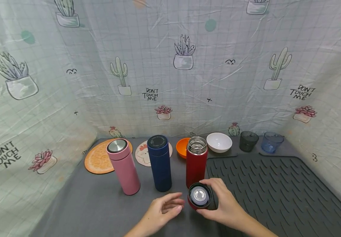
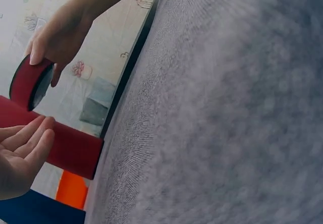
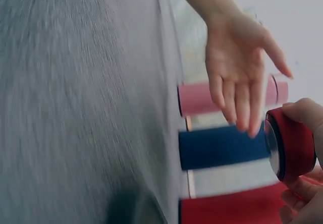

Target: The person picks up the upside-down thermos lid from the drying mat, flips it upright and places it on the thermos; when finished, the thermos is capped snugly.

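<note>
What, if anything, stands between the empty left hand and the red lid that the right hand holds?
Nothing visible does. The open left hand hovers just left of the round red lid, which the right hand holds in its grip in front of the red steel flask. Only bare grey table lies between.

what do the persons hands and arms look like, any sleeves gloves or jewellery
Both hands are bare: no gloves, rings or bracelets show on the left hand or the right hand. The forearms are uncovered as far as the head view reaches, with no sleeve in sight. The fingernails look short and unpainted.
</note>
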`<state>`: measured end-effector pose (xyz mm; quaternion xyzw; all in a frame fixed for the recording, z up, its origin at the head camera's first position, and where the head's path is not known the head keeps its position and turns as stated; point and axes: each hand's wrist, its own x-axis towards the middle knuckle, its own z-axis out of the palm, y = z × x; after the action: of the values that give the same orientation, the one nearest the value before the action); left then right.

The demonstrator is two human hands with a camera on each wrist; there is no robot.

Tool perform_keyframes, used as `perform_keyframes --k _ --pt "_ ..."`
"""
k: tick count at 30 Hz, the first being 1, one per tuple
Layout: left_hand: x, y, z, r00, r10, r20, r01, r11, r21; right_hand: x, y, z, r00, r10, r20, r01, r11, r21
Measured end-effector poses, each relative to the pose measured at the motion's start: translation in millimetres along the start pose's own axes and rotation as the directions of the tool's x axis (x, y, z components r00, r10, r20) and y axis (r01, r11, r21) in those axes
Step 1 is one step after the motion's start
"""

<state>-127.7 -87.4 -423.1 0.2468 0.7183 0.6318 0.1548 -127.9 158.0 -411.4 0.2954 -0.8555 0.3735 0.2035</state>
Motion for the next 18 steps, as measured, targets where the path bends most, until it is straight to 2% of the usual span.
perform_keyframes --k 6,8,13,18 --pt "-0.9 -0.2 1.2 1.0 -0.016 -0.005 0.016 0.999 0.035 -0.3 -12.3 21.1 0.994 -0.059 0.097 0.051 0.996 0.076" --pt "-0.7 -0.6 2.6 1.0 -0.018 -0.006 0.018 0.999 0.027 -0.9 -14.3 27.1 0.991 -0.083 0.104 0.074 0.993 0.089" --pt "0.7 -1.1 4.8 0.997 -0.075 -0.019 0.075 0.997 0.0 -2.1 -17.4 36.5 0.985 -0.128 0.116 0.114 0.986 0.121" --pt "1.9 -2.9 3.7 0.992 -0.12 -0.038 0.121 0.993 0.012 -1.6 -17.6 40.7 0.976 -0.191 0.102 0.177 0.976 0.129"
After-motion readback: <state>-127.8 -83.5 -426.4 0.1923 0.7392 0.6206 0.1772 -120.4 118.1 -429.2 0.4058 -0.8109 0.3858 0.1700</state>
